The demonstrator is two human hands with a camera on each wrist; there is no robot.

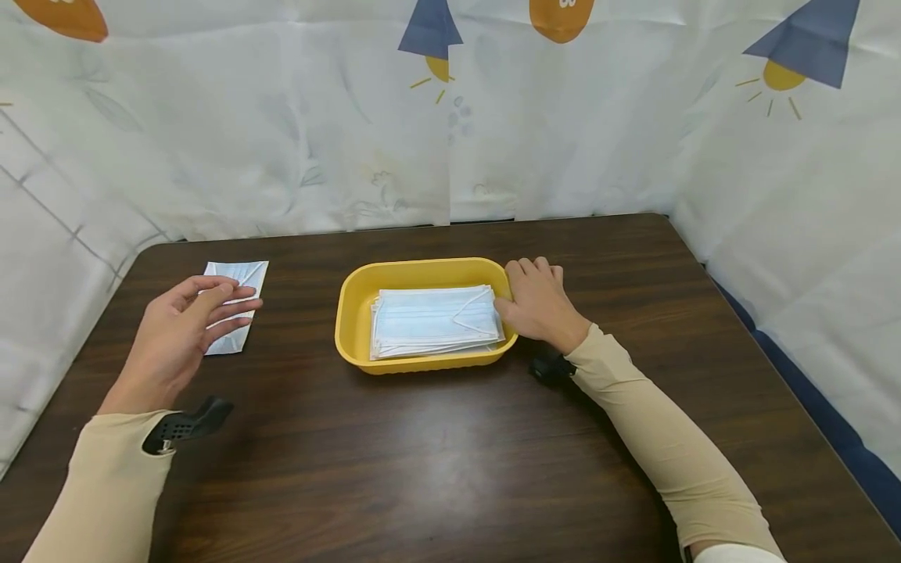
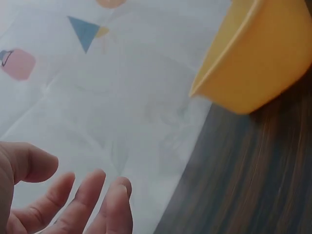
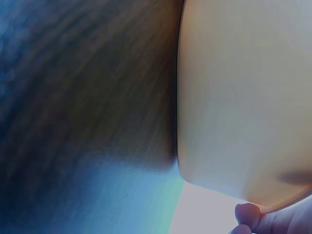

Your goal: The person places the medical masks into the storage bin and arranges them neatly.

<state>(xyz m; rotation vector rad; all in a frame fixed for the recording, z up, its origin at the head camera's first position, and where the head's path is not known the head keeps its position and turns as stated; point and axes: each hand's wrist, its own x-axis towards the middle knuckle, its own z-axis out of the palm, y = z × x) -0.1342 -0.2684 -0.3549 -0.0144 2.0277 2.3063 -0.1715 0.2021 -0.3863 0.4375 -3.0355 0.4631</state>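
A yellow plastic basket (image 1: 422, 364) stands mid-table in the head view, with a stack of light blue face masks (image 1: 429, 317) inside. My right hand (image 1: 538, 301) grips its right end, the thumb over the rim and the fingers outside. In the right wrist view, fingertips (image 3: 247, 214) meet the basket's edge (image 3: 234, 122). To the left, a single face mask (image 1: 235, 344) lies on the table, partly hidden by my left hand (image 1: 186, 324). That hand hovers with loosely extended fingers and nothing visible between them; its thumb (image 2: 36, 163) stands apart from the fingers in the left wrist view.
The dark wood-grain table (image 1: 422, 461) reaches back to a white patterned curtain (image 1: 338, 133), which also hangs along both sides. A black strap with a small device (image 1: 186, 426) sits on the left wrist, another device (image 1: 552, 367) on the right.
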